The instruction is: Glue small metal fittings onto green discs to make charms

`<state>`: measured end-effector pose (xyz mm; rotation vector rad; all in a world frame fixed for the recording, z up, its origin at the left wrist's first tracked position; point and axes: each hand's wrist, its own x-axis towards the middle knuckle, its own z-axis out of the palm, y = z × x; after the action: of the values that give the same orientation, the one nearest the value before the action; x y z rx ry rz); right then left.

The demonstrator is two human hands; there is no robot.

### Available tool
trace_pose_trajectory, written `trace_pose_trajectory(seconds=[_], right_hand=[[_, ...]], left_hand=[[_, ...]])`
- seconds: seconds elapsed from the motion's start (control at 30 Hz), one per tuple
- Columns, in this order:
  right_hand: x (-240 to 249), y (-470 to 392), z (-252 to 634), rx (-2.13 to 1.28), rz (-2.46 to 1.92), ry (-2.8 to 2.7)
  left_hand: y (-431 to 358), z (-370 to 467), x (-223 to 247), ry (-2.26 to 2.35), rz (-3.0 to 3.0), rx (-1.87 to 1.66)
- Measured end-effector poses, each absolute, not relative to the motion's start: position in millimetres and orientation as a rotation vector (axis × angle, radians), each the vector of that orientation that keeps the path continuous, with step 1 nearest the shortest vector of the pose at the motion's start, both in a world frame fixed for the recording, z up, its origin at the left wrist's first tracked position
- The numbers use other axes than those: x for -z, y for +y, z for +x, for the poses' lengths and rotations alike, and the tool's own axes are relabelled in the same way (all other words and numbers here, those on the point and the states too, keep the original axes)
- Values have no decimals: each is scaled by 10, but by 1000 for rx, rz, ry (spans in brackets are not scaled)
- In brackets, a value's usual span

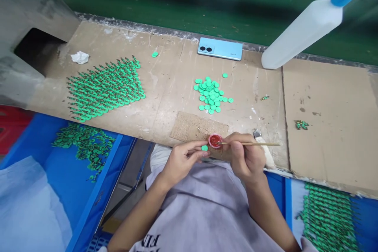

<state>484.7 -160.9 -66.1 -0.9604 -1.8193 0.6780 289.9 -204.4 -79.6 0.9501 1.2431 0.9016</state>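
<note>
Between its fingertips my left hand (184, 160) pinches a small green disc (204, 148) at the front edge of the bench. My right hand (248, 154) grips a thin wooden-handled brush (265, 144). The brush tip reaches into a small round pot of red paste (215, 140), right beside the green disc. Under the pot lies a rough piece of cardboard (191, 126). Beyond it a loose heap of green discs (209, 93) is spread on the bench. To the left stand many green discs with dark upright parts, set in close rows (106, 88).
A blue phone (220, 49) and a white squeeze bottle (302, 35) are at the back. Crumpled tissue (80, 57) lies far left. Blue bins hold green pieces (85, 145) at left and rows of them (327, 216) at right. A utility knife (264, 149) lies by my right hand.
</note>
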Motion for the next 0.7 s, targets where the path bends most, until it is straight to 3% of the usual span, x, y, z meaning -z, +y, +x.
trace_pose_trajectory(seconds=[0.2,0.7], right_hand=[[689,-1618,4797,-833,-720,-1849],[652,-1574,4742,-811,-741,-1944]], left_hand=[[-2041,2895,813,1213,950,-893],[-2052,2905,780,1194,935,-917]])
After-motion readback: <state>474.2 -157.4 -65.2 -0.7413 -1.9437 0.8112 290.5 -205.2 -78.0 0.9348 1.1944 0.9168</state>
